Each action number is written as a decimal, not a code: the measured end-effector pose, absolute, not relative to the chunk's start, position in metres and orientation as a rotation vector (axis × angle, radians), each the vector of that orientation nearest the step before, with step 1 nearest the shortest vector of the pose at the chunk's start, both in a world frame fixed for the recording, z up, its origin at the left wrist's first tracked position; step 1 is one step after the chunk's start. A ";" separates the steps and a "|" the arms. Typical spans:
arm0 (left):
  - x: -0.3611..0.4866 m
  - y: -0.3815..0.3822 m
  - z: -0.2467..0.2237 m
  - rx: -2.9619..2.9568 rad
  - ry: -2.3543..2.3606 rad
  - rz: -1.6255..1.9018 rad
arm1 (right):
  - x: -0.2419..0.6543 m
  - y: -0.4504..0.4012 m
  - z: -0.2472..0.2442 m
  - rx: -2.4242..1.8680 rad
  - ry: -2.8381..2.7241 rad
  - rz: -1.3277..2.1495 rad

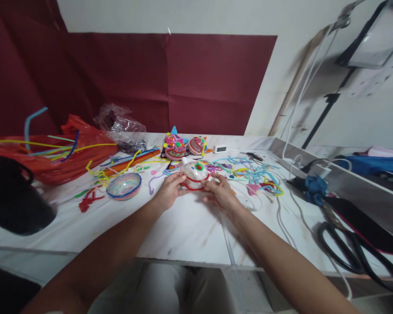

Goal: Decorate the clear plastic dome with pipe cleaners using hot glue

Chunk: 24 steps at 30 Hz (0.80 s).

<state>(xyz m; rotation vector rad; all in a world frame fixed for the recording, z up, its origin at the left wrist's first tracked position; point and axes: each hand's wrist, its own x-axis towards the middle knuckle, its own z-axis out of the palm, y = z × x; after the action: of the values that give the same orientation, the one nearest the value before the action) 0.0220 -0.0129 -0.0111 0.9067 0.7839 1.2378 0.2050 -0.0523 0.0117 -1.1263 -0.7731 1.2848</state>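
Both hands hold a clear, rounded plastic ball ornament [196, 171] just above the table, with red trim around its lower part and a green and red disc on its front. My left hand [170, 188] grips its left side, fingers closed against it. On the right side, my right hand [222, 190] pinches the ornament near the red trim. A clear, flat strip [228, 240] hangs from near my right hand over the table edge. To the left sits a colourful bowl-shaped half [124, 186] with a blue rim.
Behind stand two decorated balls [175, 149]. Coloured pipe cleaners [255, 172] lie scattered right; more rest by a red plastic bag [81, 152] at left. Large black-handled scissors [353, 248] lie at right, a black cap [16, 196] at left. A small white digital display [220, 149] stands behind.
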 end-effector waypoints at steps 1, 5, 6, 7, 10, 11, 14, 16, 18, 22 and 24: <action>0.023 -0.013 -0.011 0.916 0.783 1.242 | 0.205 -0.052 0.012 -1.126 -0.767 1.284; 0.025 -0.015 -0.013 0.948 0.776 1.253 | 0.204 -0.052 0.013 -1.121 -0.737 1.300; 0.026 -0.015 -0.013 0.956 0.775 1.254 | 0.204 -0.052 0.013 -1.116 -0.730 1.309; 0.026 -0.015 -0.014 0.964 0.774 1.254 | 0.204 -0.052 0.014 -1.111 -0.723 1.318; 0.027 -0.015 -0.015 0.977 0.771 1.262 | 0.205 -0.053 0.016 -1.100 -0.701 1.338; 0.027 -0.015 -0.016 0.979 0.769 1.264 | 0.205 -0.053 0.016 -1.096 -0.696 1.341; 0.028 -0.015 -0.016 0.985 0.769 1.262 | 0.205 -0.053 0.016 -1.085 -0.695 1.350; 0.028 -0.015 -0.017 0.989 0.767 1.262 | 0.205 -0.052 0.015 -1.082 -0.694 1.348; 0.028 -0.015 -0.017 0.990 0.761 1.267 | 0.205 -0.052 0.015 -1.082 -0.688 1.347; 0.029 -0.015 -0.018 1.002 0.745 1.277 | 0.205 -0.054 0.017 -1.077 -0.678 1.342; 0.030 -0.016 -0.018 1.004 0.737 1.279 | 0.204 -0.055 0.019 -1.076 -0.674 1.343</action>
<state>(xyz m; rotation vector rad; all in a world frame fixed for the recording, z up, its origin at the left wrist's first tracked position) 0.0297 -0.0162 -0.0179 1.0041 0.7374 1.2788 0.2045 -0.0549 0.0188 -1.0759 -0.6737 1.3427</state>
